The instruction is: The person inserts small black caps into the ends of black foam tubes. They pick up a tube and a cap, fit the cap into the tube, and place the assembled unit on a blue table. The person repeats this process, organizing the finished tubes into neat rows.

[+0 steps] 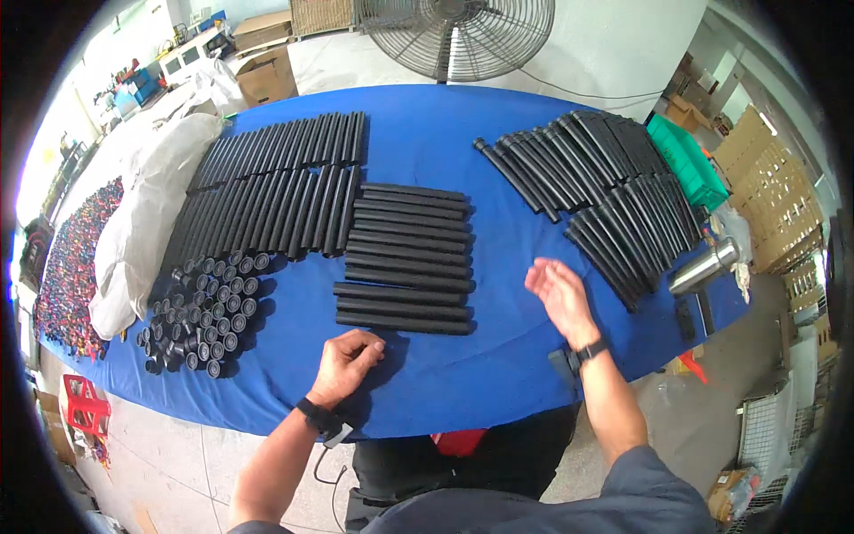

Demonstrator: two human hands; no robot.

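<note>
My left hand [349,363] rests near the table's front, just below a row of black tubes [405,311] lying crosswise. Its fingers are curled in; whatever they may hold is hidden. My right hand [560,294] is over the blue cloth to the right of that row, fingers stretched and apart, with nothing in it. Left of my left hand lies a heap of round black caps [213,311]. Behind the caps, more black tubes [267,209] lie side by side in two rows. Tubes with wider end pieces [614,178] are piled at the right, beyond my right hand.
A blue cloth [427,142] covers the table. A green bin [687,160] and a metal cylinder [704,267] stand at its right edge. White sheeting [147,222] and many small colourful pieces [76,267] lie far left. A large fan [454,36] stands behind; a red stool [84,405] is at left.
</note>
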